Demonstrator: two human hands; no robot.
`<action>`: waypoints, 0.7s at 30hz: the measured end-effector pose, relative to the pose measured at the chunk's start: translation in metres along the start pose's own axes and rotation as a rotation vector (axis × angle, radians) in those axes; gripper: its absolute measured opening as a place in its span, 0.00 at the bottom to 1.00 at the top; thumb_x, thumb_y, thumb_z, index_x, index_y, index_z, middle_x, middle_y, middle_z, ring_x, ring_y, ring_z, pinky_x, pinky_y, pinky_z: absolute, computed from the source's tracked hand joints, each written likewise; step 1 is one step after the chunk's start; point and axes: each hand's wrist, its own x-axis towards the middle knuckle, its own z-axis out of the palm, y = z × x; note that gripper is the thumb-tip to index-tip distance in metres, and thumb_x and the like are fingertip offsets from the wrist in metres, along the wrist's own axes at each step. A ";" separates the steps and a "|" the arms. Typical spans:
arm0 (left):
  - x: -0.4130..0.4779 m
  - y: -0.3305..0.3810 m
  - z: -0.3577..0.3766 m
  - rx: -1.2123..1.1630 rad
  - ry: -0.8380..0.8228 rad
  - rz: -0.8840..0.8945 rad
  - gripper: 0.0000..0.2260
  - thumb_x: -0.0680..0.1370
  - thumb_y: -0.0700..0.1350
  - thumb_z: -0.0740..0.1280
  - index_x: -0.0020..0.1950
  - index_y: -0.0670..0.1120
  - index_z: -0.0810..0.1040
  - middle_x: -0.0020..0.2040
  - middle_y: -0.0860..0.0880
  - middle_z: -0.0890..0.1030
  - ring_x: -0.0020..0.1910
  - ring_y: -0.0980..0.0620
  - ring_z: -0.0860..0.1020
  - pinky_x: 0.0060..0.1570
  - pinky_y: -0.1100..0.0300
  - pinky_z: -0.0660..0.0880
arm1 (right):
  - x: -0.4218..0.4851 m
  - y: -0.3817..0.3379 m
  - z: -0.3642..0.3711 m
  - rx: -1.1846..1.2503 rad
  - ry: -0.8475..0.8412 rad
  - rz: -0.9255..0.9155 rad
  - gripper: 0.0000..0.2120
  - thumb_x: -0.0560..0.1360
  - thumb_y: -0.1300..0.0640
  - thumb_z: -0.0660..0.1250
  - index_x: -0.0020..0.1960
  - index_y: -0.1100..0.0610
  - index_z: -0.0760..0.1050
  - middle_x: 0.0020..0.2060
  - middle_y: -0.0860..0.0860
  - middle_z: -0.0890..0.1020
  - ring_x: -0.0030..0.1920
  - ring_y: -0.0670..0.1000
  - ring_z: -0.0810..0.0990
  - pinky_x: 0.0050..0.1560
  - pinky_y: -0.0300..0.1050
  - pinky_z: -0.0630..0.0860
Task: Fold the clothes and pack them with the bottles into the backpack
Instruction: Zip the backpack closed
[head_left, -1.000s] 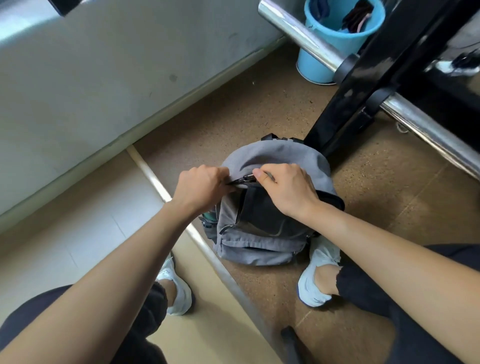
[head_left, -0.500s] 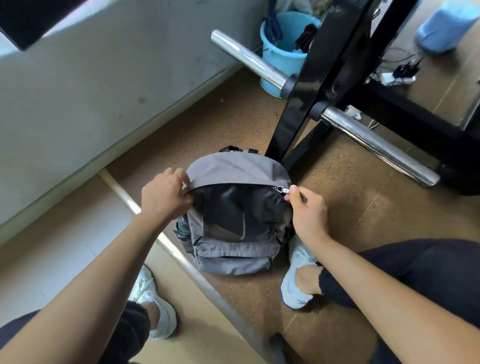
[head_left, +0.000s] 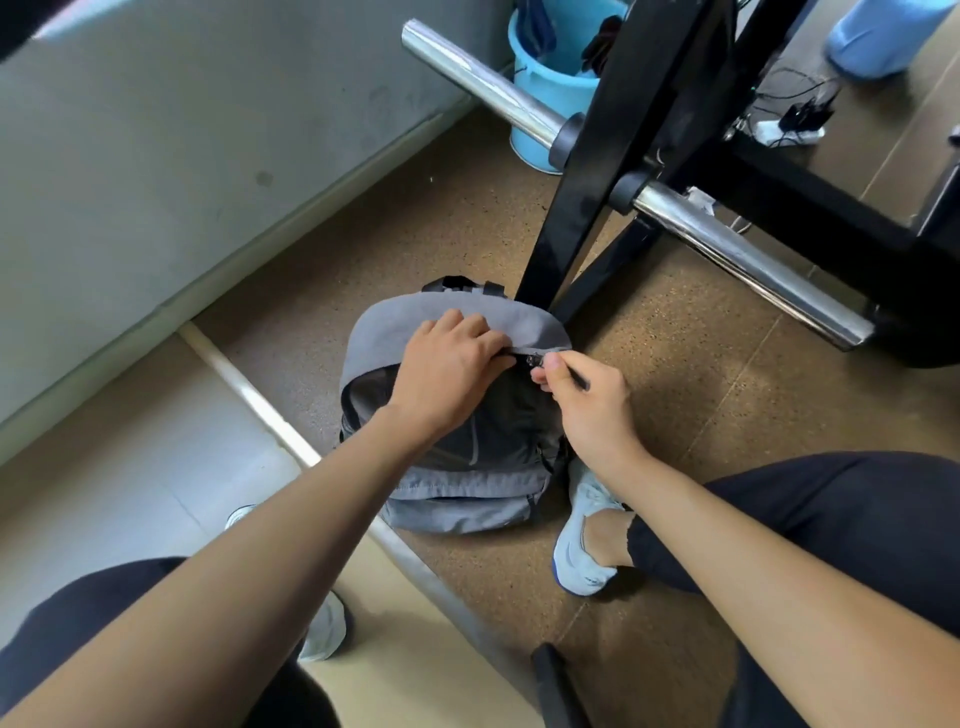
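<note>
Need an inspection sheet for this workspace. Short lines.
Surface: brown speckled floor, pale tiles at left.
Job's things: grey fabric backpack upright on floor; clothes, bottles not seen.
Clutter: blue plastic bucket holding dark items.
Grip: left hand holds backpack's top flap; right hand pinches metal zipper pull.
Cables: black cables, white power strip beyond rack.
Surroundings: black metal rack, chrome bar, grey wall.

Left hand is gripping the grey backpack top; right hand is pinching its zipper pull.
</note>
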 end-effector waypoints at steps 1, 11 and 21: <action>0.005 -0.002 0.000 -0.026 0.014 -0.007 0.13 0.82 0.55 0.65 0.55 0.49 0.84 0.46 0.47 0.81 0.45 0.43 0.78 0.37 0.51 0.73 | 0.002 0.003 -0.002 0.046 0.051 0.044 0.14 0.83 0.54 0.62 0.44 0.55 0.83 0.40 0.46 0.85 0.44 0.45 0.84 0.49 0.42 0.79; 0.014 -0.022 -0.007 -0.167 0.098 -0.065 0.19 0.84 0.54 0.59 0.51 0.46 0.86 0.43 0.46 0.80 0.42 0.44 0.76 0.34 0.47 0.75 | 0.011 0.095 0.005 0.181 0.286 0.644 0.20 0.82 0.51 0.64 0.34 0.57 0.77 0.31 0.52 0.80 0.35 0.52 0.80 0.50 0.53 0.82; 0.011 -0.026 -0.004 -0.218 0.124 -0.138 0.11 0.82 0.50 0.68 0.52 0.46 0.88 0.43 0.47 0.83 0.43 0.47 0.78 0.38 0.53 0.71 | -0.005 0.140 0.061 0.273 0.217 0.987 0.21 0.83 0.49 0.62 0.37 0.62 0.74 0.27 0.57 0.74 0.18 0.50 0.69 0.22 0.39 0.70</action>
